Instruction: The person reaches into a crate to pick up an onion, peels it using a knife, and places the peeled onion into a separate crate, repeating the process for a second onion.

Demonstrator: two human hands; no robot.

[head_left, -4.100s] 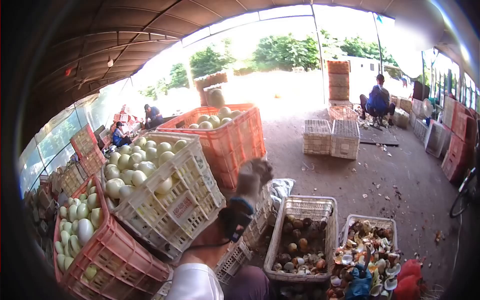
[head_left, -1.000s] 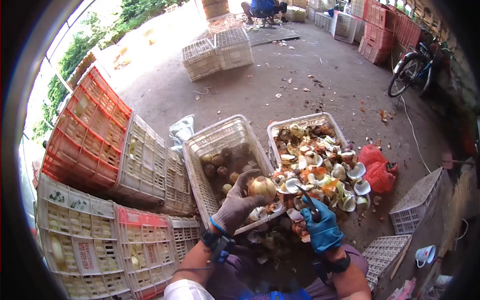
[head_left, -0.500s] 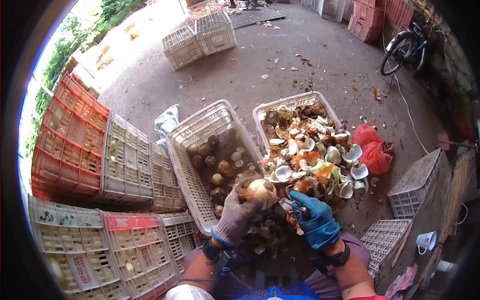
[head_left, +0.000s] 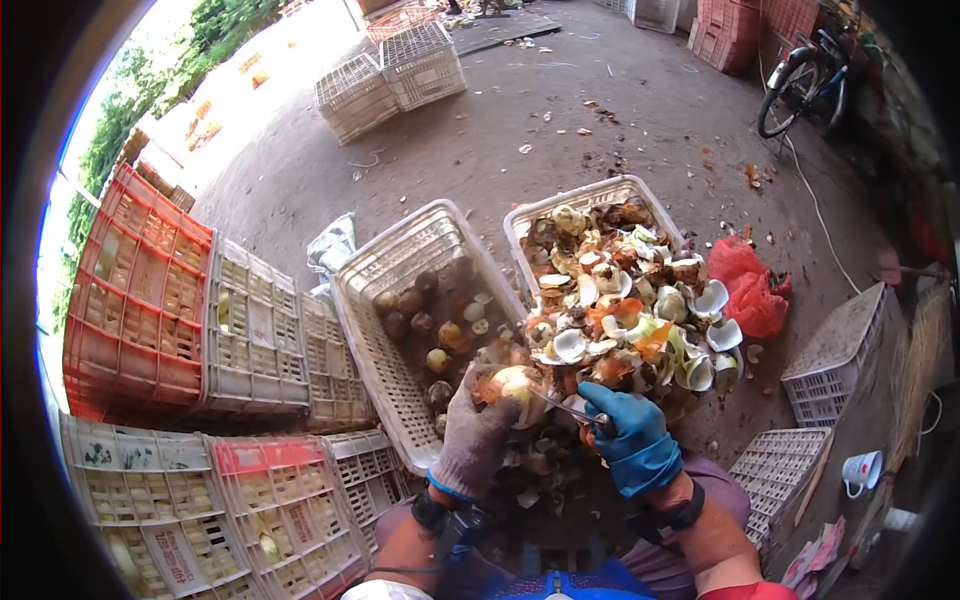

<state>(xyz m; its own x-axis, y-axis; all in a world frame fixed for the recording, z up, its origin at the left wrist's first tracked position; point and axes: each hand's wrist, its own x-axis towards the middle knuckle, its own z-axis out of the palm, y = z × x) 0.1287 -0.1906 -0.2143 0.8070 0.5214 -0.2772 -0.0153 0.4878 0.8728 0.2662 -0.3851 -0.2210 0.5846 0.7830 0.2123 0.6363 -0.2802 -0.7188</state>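
Observation:
My left hand (head_left: 476,432), in a greyish knit glove, is wrapped round a pale onion (head_left: 522,388) with patches of brown skin. In the blue rubber glove, my right hand (head_left: 630,440) grips a small knife (head_left: 572,411) whose thin blade points left at the onion. Just beyond my hands, a white plastic crate (head_left: 520,232) is heaped with onion peelings (head_left: 600,300), white layers and brown skins. To its left stands another white crate (head_left: 358,300), with several dark whole onions (head_left: 422,322) on its floor. More scraps lie in shadow below my hands.
Stacked red crates (head_left: 135,300) and white crates (head_left: 258,320) line the left side. A red mesh bag (head_left: 752,290) lies right of the peelings. Further right are a white crate (head_left: 775,475), a mug (head_left: 860,472) and a broom (head_left: 918,350). A bicycle (head_left: 800,85) stands at the back right.
The knife has drawn back a little to the right of the onion, and more of its blade shows. My left hand still holds the onion, now tilted slightly differently.

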